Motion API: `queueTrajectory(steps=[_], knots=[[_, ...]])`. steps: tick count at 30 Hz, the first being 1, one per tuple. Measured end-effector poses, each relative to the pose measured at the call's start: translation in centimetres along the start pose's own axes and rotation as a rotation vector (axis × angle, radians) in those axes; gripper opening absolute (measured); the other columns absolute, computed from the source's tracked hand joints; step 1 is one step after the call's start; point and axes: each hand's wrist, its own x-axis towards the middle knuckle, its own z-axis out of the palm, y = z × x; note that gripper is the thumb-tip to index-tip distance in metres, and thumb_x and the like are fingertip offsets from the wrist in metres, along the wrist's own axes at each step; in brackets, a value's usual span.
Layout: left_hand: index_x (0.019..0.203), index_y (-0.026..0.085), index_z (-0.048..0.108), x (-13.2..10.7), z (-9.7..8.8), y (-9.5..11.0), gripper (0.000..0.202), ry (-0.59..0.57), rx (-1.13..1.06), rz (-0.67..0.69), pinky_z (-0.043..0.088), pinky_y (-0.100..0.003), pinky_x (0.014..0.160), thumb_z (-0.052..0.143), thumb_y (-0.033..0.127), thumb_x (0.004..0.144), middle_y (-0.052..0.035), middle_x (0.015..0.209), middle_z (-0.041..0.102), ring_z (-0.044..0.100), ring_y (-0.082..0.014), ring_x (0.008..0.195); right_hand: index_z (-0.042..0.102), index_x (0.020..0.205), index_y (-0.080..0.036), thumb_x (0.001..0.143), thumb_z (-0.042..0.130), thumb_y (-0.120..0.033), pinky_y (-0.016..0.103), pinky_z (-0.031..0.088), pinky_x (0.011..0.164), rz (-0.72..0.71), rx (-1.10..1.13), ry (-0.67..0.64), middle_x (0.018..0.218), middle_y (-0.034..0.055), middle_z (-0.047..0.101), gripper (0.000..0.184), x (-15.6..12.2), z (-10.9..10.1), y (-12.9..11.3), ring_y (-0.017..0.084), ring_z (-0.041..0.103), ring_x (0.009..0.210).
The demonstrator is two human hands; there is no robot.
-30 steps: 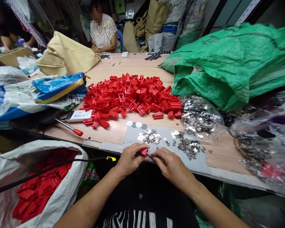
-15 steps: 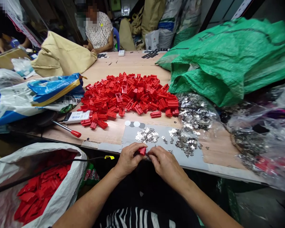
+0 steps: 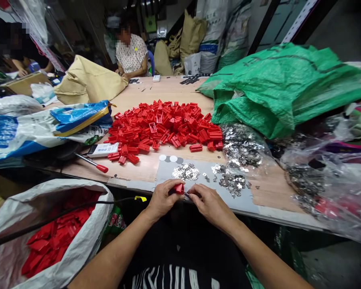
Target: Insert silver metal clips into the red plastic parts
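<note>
At the table's front edge, my left hand is closed around a small red plastic case, its end facing right. My right hand pinches a thin metal piece whose tip meets the case's right end; its far end is hidden by my fingers, so I cannot tell its kind. Just beyond my hands, on a grey sheet, lie a bright pile of small flat metal plates and a darker pile of metal plates. A large heap of red plastic cases covers the middle of the table.
An open white sack with red parts stands below the table at left. A red-handled tool lies near the front edge. Green sack and plastic bag of metal plates lie at right. A person sits across the table.
The view has shifted slightly. Both hands stay at the table edge; more of the red case shows, and a bit more of the thin metal piece is visible between case and fingers.
</note>
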Motion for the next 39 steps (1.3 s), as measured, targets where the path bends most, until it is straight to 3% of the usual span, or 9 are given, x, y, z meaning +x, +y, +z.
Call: queueTrajectory(steps=[16, 21, 24, 28, 33, 35, 39], knots=[[0.112, 0.025, 0.063, -0.1, 0.6, -0.4, 0.037, 0.04, 0.022, 0.02, 0.05, -0.033, 0.089, 0.067, 0.015, 0.076, -0.0032, 0.107, 0.069, 0.064, -0.0189, 0.098, 0.054, 0.082, -0.02, 0.088, 0.048, -0.011, 0.031, 0.04, 0.073, 0.103, -0.145, -0.063, 0.085, 0.0051, 0.059, 0.013, 0.6, -0.1, -1.4, 0.02, 0.056, 0.082], [0.104, 0.023, 0.064, -0.3, 0.6, 0.3, 0.032, 0.06, -0.048, -0.042, 0.048, -0.032, 0.087, 0.07, 0.016, 0.073, -0.0028, 0.102, 0.069, 0.063, -0.0184, 0.093, 0.055, 0.098, -0.02, 0.093, 0.043, -0.017, 0.033, 0.042, 0.075, 0.044, -0.159, -0.017, 0.094, 0.0065, 0.057, 0.014, -0.3, 0.5, -1.0, 0.021, 0.057, 0.085], [0.092, 0.021, 0.063, -1.0, 0.7, 1.3, 0.025, 0.146, -0.245, -0.179, 0.048, -0.03, 0.081, 0.073, 0.019, 0.07, -0.0015, 0.09, 0.067, 0.063, -0.0169, 0.084, 0.054, 0.106, -0.021, 0.096, 0.036, -0.021, 0.033, 0.043, 0.077, -0.051, -0.034, 0.032, 0.098, 0.0072, 0.055, 0.02, -1.1, 0.3, -0.7, 0.02, 0.057, 0.086], [0.096, 0.02, 0.056, -2.0, 0.4, 3.2, 0.031, 0.259, -0.796, -0.359, 0.049, -0.028, 0.08, 0.074, 0.024, 0.071, 0.0, 0.089, 0.065, 0.065, -0.0146, 0.083, 0.052, 0.106, -0.022, 0.099, 0.032, -0.029, 0.032, 0.043, 0.076, -0.142, 0.213, 0.06, 0.094, 0.0056, 0.057, 0.022, -2.2, -0.7, -1.2, 0.019, 0.056, 0.084], [0.085, 0.015, 0.056, -2.3, -0.2, 5.2, 0.016, 0.127, -1.331, -0.513, 0.048, -0.034, 0.091, 0.068, 0.024, 0.079, -0.0046, 0.084, 0.069, 0.069, -0.0194, 0.087, 0.038, 0.13, -0.021, 0.099, 0.036, -0.034, 0.026, 0.039, 0.062, -0.129, 0.386, -0.027, 0.066, -0.0047, 0.048, 0.033, -3.2, -1.7, -2.6, 0.014, 0.048, 0.06], [0.086, 0.013, 0.058, -2.5, -0.2, 5.7, 0.012, 0.092, -1.435, -0.555, 0.048, -0.034, 0.091, 0.065, 0.021, 0.081, -0.0071, 0.086, 0.071, 0.069, -0.0202, 0.088, 0.035, 0.136, -0.022, 0.099, 0.039, -0.036, 0.025, 0.038, 0.06, -0.146, 0.378, -0.043, 0.063, -0.006, 0.046, 0.041, -3.5, -1.9, -3.1, 0.013, 0.046, 0.058], [0.093, 0.009, 0.062, -3.1, -0.2, 6.3, 0.011, 0.086, -1.53, -0.639, 0.051, -0.032, 0.087, 0.059, 0.017, 0.085, -0.0096, 0.087, 0.072, 0.07, -0.0202, 0.085, 0.044, 0.134, -0.022, 0.098, 0.041, -0.038, 0.024, 0.038, 0.057, -0.168, 0.304, -0.05, 0.063, -0.0046, 0.05, 0.04, -3.6, -2.0, -3.7, 0.013, 0.048, 0.058]])
